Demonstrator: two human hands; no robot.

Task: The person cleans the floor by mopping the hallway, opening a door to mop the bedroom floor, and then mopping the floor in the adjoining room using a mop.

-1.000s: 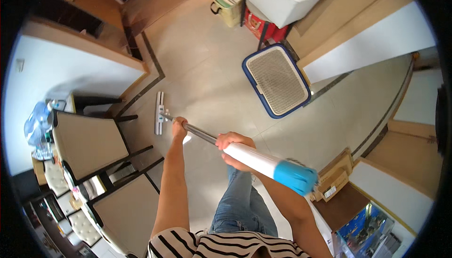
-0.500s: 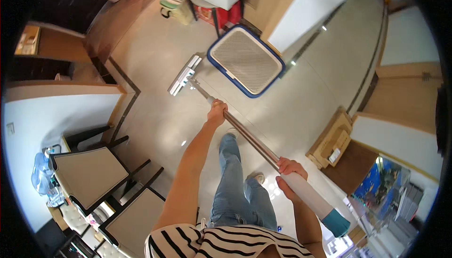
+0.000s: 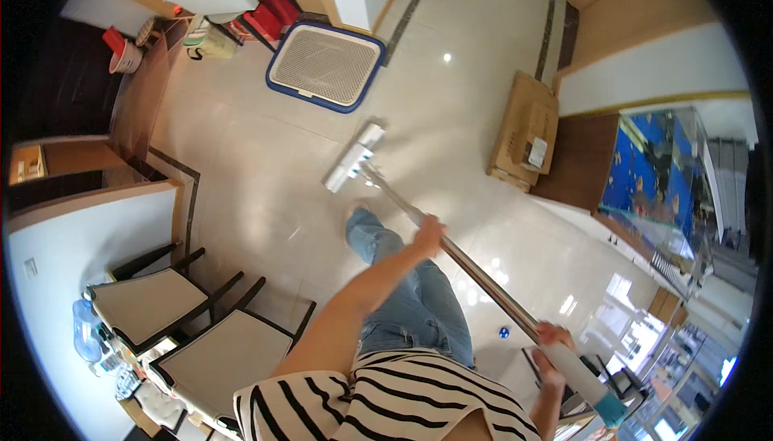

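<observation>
Silvery-poled mop (image 3: 485, 282) slants, head (image 3: 353, 159) forward-left; left hand (image 3: 429, 236) and right hand (image 3: 555, 346) wrap fingers around it.

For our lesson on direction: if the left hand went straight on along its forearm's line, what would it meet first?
Probably the cardboard box beyond the left hand, though depth is unclear; the floor might come first.

A home — cream chairs (image 3: 225, 356), glossy tiled floor (image 3: 241, 175), glass tank (image 3: 656, 171)

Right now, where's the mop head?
In the head view, the mop head is on the floor, slightly left of centre, between the blue-rimmed tray and the left hand.
</observation>
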